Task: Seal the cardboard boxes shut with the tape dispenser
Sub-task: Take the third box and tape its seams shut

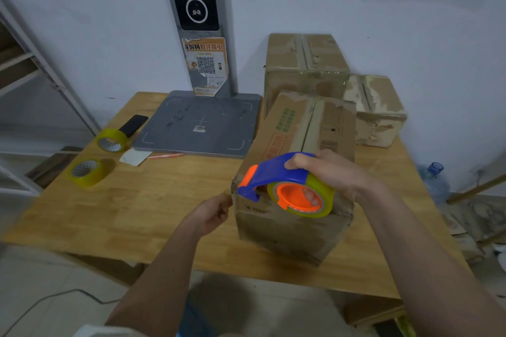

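A worn cardboard box (pixel 290 230) stands on the wooden table (pixel 153 200), its top flaps closed along a taped centre seam. My right hand (pixel 325 169) grips a blue and orange tape dispenser (pixel 276 172) loaded with a yellowish roll, held over the box's near top edge. My left hand (pixel 213 212) has curled fingers pinched together at the box's near left corner; whether they hold a tape end I cannot tell. Two more taped boxes, a large one (pixel 304 68) and a smaller one (pixel 377 112), sit behind against the wall.
A grey scanner base plate (pixel 200 123) with an upright column (pixel 200 8) stands at the table's back. Two spare tape rolls (pixel 112 141) (pixel 87 171), a black phone (pixel 134 124), a pen (pixel 169 156) and a paper scrap lie at the left. A water bottle (pixel 435 180) stands on the floor at right.
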